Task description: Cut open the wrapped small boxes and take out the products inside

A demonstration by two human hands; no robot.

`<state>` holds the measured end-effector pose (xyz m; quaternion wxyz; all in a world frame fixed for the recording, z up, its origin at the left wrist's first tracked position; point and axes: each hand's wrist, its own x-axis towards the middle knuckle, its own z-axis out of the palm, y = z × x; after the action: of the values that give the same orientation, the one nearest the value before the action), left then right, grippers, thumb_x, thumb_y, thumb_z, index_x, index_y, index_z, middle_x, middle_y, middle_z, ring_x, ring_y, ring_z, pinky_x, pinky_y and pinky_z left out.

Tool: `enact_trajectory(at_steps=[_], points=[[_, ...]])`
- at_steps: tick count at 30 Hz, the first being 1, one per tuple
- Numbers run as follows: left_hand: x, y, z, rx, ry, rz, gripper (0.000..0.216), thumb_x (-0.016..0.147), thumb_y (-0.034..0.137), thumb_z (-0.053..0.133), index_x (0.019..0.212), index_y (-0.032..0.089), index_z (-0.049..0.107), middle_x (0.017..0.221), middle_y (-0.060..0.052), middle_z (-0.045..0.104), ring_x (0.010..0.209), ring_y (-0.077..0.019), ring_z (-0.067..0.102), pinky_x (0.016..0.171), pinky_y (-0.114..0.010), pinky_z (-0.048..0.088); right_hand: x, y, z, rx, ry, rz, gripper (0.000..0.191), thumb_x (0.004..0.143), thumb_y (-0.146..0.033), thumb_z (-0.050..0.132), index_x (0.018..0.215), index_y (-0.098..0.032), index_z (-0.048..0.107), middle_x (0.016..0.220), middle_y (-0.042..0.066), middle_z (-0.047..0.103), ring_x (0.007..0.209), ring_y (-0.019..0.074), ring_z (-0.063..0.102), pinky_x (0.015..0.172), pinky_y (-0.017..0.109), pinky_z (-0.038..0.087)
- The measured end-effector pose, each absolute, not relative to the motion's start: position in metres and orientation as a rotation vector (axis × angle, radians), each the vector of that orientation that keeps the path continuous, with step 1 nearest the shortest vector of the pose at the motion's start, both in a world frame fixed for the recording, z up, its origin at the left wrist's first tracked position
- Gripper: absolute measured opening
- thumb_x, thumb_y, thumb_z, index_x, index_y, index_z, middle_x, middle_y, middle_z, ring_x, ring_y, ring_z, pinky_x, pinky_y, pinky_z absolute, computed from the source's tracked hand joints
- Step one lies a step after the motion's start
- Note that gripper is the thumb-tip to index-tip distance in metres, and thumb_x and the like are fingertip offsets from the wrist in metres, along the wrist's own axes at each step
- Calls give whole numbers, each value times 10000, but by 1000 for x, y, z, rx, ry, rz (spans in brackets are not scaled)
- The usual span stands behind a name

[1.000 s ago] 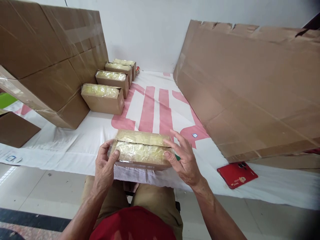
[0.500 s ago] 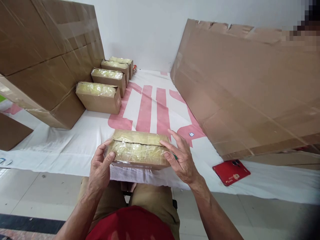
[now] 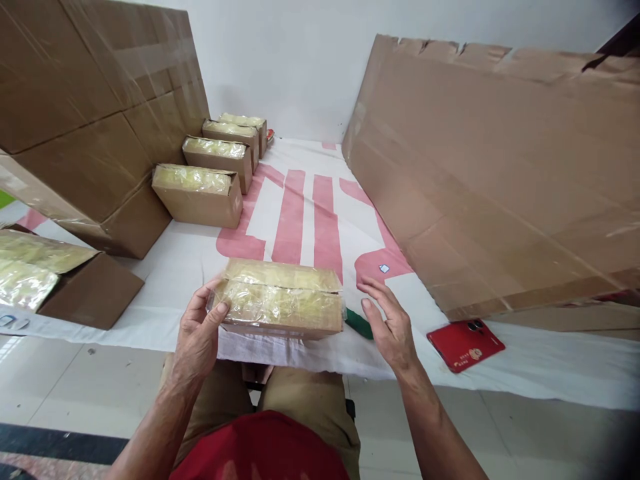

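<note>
A single head-worn camera looks forward and steeply down from above the seated person's lap, close over the left hand [image 3: 197,333] and right hand [image 3: 393,327]. It faces the white wall beyond the cloth-covered table [image 3: 165,280]. The taped carton [image 3: 280,300] sits between the hands, mid-frame; big cardboard boxes [image 3: 500,180] flank the edges.

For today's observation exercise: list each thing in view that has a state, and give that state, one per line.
Left hand: gripping the near box's left end.
Right hand: open, off the box.
Near box: flaps shut, taped over.
Row of small boxes: shut, taped.
Red phone: lying camera side up.
Big carton: taped shut.
</note>
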<state>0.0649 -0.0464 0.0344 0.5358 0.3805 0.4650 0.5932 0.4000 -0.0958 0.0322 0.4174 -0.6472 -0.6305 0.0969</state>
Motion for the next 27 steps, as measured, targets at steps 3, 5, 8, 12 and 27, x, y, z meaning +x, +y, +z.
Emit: enact_trajectory(at_steps=[3,5,8,12,27], points=[[63,-47,35,892,1106,1402,525,774,488,843,1216,253,686,1416,-86,677,1332,-294,623,1068,-385,552,421,-102,-1,-1846,-1703,203,386,980,-434,535,1220,-213,740,1365,155,710,1283,358,637,1046,563,504],[62,-47,35,909,1111,1384,529,794,472,833,1243,243,672,1421,-93,670,1330,-295,623,1067,-383,546,430,-107,-20,-1954,-1792,191,396,944,-428,552,1200,-201,752,1337,162,724,1251,375,649,985,559,518],[60,-48,34,957,1150,1360,530,835,451,804,1296,244,644,1429,-97,655,1334,-287,615,1070,-376,532,432,-112,-35,-1998,-1886,115,375,934,-420,561,1167,-205,760,1257,154,747,1177,361,669,941,517,511],[61,-48,33,1034,1205,1410,594,859,420,774,1403,274,587,1498,-100,598,1421,-281,545,1105,-372,505,427,-112,-33,-1985,-1972,57,322,911,-378,594,1144,-216,746,1127,131,762,1054,339,685,882,469,499],[64,-28,32,1202,1283,1340,409,864,441,650,1214,238,708,1482,-90,616,1391,-339,548,1187,-492,404,414,-123,110,-1720,-1771,368,488,908,-623,645,1226,-266,745,1019,63,808,852,265,749,766,357,603]])
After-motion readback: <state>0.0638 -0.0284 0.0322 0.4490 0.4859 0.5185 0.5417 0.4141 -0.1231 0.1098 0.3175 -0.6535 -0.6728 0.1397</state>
